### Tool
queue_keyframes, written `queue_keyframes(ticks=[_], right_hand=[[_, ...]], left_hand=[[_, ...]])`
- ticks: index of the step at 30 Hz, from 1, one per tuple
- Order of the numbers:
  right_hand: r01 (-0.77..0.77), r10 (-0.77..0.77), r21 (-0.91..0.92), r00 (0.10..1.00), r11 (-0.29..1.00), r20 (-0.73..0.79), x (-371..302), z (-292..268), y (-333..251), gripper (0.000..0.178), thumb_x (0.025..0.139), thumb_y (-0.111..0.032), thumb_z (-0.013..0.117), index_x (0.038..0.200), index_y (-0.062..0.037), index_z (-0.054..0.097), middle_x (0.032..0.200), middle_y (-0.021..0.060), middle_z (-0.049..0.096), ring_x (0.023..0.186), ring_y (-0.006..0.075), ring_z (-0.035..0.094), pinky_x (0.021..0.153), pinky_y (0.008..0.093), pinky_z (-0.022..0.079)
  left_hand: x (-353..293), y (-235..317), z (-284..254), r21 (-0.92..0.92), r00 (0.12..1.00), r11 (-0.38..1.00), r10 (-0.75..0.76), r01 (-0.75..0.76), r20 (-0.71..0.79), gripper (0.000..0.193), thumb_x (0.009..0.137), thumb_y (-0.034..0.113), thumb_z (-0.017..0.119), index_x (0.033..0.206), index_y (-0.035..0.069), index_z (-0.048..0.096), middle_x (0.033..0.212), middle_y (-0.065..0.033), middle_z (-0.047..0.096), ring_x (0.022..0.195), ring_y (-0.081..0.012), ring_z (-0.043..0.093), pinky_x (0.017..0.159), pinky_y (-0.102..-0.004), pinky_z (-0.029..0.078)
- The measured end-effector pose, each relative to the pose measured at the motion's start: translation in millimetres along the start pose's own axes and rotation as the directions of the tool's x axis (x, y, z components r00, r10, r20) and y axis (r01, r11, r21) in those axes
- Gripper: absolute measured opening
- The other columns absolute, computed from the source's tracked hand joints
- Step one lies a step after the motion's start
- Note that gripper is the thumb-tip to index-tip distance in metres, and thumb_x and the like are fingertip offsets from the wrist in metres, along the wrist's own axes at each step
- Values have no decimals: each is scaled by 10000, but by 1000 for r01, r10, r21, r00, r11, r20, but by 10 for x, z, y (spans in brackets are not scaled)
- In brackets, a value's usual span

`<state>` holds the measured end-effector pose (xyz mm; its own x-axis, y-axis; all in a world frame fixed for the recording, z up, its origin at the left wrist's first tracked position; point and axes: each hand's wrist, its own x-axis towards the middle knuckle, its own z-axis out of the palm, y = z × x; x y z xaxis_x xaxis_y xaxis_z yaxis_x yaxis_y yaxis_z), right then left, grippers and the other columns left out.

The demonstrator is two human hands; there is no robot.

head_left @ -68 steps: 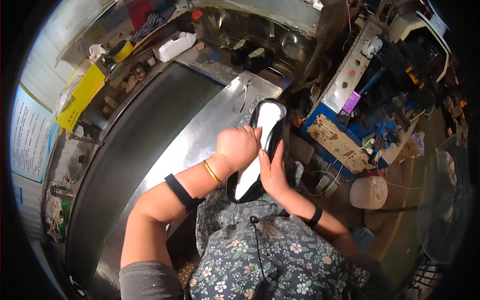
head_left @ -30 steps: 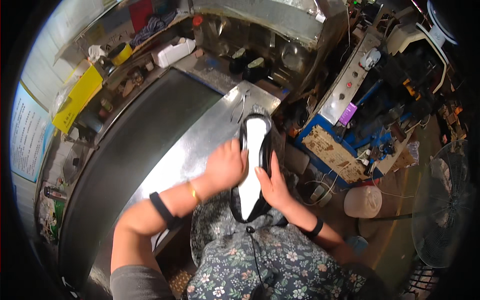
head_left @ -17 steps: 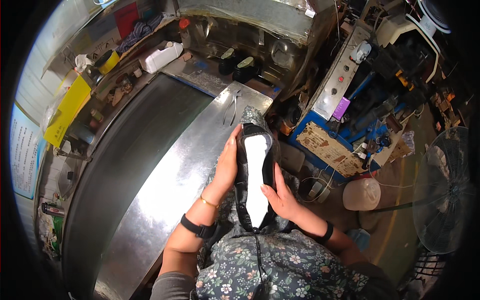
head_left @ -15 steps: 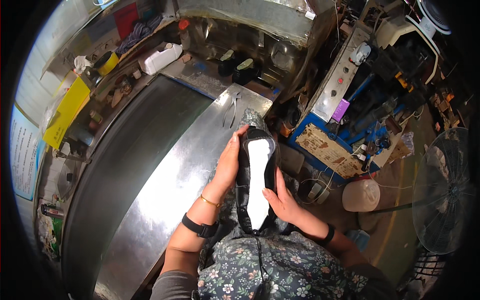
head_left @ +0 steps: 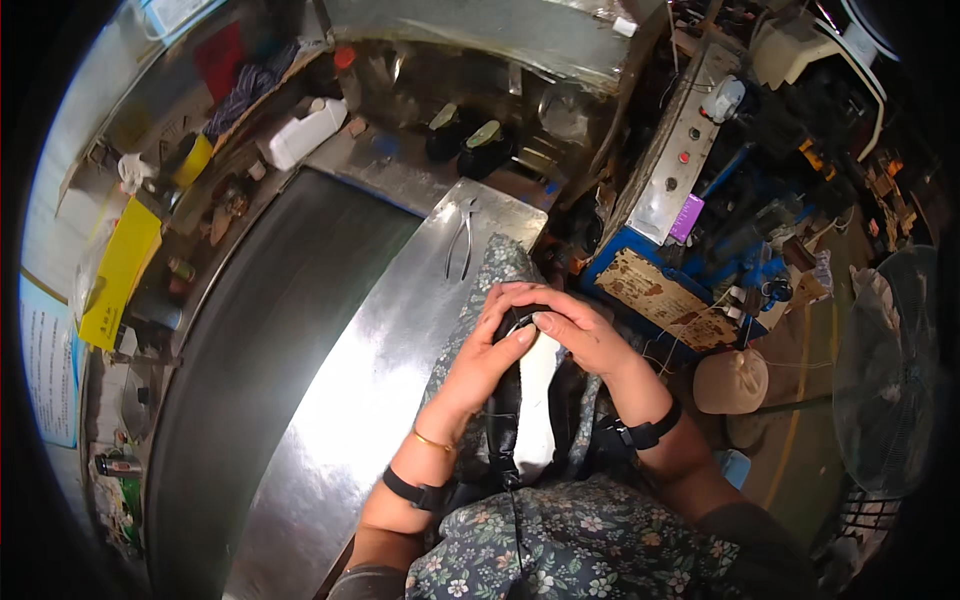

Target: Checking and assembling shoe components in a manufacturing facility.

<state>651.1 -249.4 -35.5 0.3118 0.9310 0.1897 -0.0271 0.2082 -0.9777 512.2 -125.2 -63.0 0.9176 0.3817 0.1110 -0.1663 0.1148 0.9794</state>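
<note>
A black shoe upper point(head_left: 503, 428) lies bottom up over my lap, its white insole point(head_left: 537, 395) facing me. My left hand point(head_left: 487, 358) is closed round the left side of its far end. From the right, my right hand point(head_left: 588, 338) closes over the same end. Both thumbs press at the edge of the insole, almost meeting, while the fingers wrap over the far end and hide most of it. A thin black cord point(head_left: 517, 530) hangs from the near end over my flowered apron point(head_left: 590, 540).
Metal pliers point(head_left: 461, 240) lie on the shiny metal table point(head_left: 330, 370) to my left, beside a dark belt point(head_left: 260, 330). Two black shoes point(head_left: 486, 150) stand beyond it. At right are a blue machine point(head_left: 650, 290), a whitish container point(head_left: 730, 382) and a large fan point(head_left: 885, 370).
My right hand has moved from the shoe's near right side up to its far end. My left hand has shifted there too, and the thumbs have come together on the insole.
</note>
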Motion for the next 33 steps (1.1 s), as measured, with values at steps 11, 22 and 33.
queue_keyframes(ticks=[11,22,33], right_hand=[[-57,56,1,992,998,109,-67,-167,-18,446,966,-34,471,1411,-4,468,1467,124,447,1375,243,404,1150,361,288],[20,-45,-321,997,947,-70,-291,156,44,558,953,-47,501,1484,0,336,1512,159,368,1422,250,329,1170,361,249],[-48,44,125,999,991,30,-316,5,59,651,899,-50,628,1487,-24,350,1501,132,392,1381,225,388,1139,343,320]], left_hand=[[56,66,-96,140,992,990,2,-20,126,583,916,248,680,1413,73,431,1499,-153,393,1500,-356,108,1197,-447,153],[-8,150,-78,265,995,961,-94,80,39,1311,556,315,954,1522,-23,135,1483,-196,337,1382,-283,351,1153,-382,293],[-46,180,-57,236,995,968,-95,84,38,1262,574,323,951,1498,-47,174,1426,-185,406,1327,-269,428,1121,-367,352]])
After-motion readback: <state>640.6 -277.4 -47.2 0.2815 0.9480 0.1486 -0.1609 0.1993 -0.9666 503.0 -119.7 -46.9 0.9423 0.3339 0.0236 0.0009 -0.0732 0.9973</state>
